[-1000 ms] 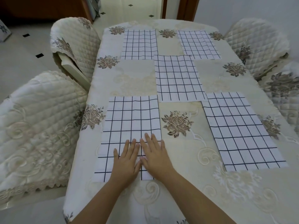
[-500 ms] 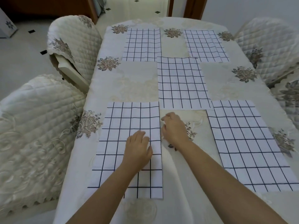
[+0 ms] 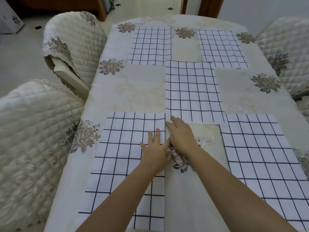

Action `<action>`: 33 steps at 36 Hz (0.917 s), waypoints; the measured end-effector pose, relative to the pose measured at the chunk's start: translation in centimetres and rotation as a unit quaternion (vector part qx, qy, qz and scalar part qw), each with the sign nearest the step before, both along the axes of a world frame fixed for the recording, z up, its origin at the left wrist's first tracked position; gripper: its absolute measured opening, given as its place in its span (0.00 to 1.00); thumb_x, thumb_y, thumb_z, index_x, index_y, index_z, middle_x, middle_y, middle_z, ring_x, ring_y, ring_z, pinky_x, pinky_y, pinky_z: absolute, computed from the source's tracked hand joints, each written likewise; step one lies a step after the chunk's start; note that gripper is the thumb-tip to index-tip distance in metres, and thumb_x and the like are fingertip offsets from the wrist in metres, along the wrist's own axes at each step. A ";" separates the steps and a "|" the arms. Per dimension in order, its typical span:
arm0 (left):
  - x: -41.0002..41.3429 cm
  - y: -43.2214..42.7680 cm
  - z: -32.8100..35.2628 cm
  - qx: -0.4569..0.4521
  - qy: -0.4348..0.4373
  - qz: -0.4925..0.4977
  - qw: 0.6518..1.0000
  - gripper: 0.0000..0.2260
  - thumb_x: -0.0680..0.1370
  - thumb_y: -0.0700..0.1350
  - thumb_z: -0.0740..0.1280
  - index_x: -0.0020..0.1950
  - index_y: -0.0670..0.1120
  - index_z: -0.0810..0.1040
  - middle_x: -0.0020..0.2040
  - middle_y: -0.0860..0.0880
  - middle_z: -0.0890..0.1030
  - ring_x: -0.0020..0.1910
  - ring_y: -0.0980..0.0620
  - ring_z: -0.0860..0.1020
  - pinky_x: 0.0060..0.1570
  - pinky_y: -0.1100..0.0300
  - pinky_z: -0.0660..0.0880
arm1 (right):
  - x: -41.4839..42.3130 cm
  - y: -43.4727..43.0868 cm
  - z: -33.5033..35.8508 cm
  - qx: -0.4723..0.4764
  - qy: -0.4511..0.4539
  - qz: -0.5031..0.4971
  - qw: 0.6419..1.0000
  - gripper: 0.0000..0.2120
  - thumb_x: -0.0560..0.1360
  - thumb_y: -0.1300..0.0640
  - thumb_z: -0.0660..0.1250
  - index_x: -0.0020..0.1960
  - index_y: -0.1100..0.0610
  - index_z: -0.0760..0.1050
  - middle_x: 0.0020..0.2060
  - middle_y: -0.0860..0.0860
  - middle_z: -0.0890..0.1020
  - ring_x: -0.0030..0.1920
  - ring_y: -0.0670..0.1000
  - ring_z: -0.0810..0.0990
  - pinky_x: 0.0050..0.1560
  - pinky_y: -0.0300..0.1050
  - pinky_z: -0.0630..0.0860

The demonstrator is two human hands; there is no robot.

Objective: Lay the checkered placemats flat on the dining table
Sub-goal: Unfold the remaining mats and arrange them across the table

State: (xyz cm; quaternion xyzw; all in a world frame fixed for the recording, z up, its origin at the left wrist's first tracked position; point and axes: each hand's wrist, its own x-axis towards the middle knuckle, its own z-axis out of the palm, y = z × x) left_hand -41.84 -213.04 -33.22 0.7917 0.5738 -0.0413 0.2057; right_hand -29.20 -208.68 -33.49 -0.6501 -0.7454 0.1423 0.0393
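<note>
While both forearms are reaching in from the near edge, 5 checkered placemats are lying on the dining table (image 3: 100, 91), which is carrying a cream floral tablecloth (image 3: 137, 91).

Left hand (image 3: 155, 151): lying palm down on the near-left placemat (image 3: 120, 148), close to its right edge, with fingers straight and slightly spread, gripping nothing.

Right hand (image 3: 182, 134): resting just beside the left, on the cloth strip next to that mat. Its fingers are extended and holding nothing, and 1 fingertip is reaching the near-left corner of the centre placemat (image 3: 192, 91). The 2 hands are touching each other.

The near-left mat is lying flat. The near-right placemat (image 3: 260, 156) is lying flat too, apart from both hands. The far-left placemat (image 3: 150, 46) and far-right placemat (image 3: 220, 47) are sitting at the far end, with the far-left one showing faint ripples.

A near-left chair (image 3: 33, 131), far-left chair (image 3: 75, 39) and right-side chair (image 3: 284, 47), all quilted, are standing along the table.
</note>
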 end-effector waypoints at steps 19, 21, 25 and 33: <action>3.7 0.0 -0.6 -0.079 0.081 0.021 0.993 0.33 0.81 0.47 0.56 0.75 0.35 0.39 0.76 0.40 0.36 0.75 0.42 0.37 0.68 0.33 0.51 | 0.7 0.1 1.3 -0.013 0.080 -0.038 0.996 0.29 0.76 0.66 0.54 0.76 0.60 0.52 0.77 0.53 0.51 0.75 0.52 0.55 0.72 0.46 0.58; 3.9 0.0 -0.6 -0.076 0.082 0.020 0.994 0.32 0.81 0.44 0.55 0.75 0.35 0.39 0.76 0.39 0.35 0.75 0.42 0.36 0.68 0.33 0.50 | 0.9 0.2 1.4 -0.011 0.085 -0.041 0.995 0.29 0.76 0.66 0.54 0.76 0.60 0.52 0.77 0.53 0.51 0.75 0.52 0.55 0.72 0.46 0.57; 4.6 0.1 -0.5 -0.082 0.069 0.012 0.994 0.32 0.81 0.46 0.55 0.75 0.37 0.37 0.76 0.40 0.35 0.75 0.42 0.35 0.68 0.33 0.48 | 1.1 0.2 1.7 -0.004 0.092 -0.041 0.995 0.28 0.77 0.65 0.54 0.75 0.59 0.54 0.77 0.52 0.52 0.75 0.51 0.55 0.73 0.47 0.58; 6.2 0.2 0.0 -0.087 0.013 0.024 0.996 0.36 0.80 0.48 0.59 0.75 0.42 0.34 0.76 0.40 0.34 0.75 0.42 0.34 0.69 0.34 0.45 | 1.4 0.2 2.3 0.000 0.096 -0.023 0.995 0.23 0.81 0.58 0.53 0.75 0.59 0.56 0.76 0.51 0.55 0.75 0.48 0.56 0.73 0.47 0.58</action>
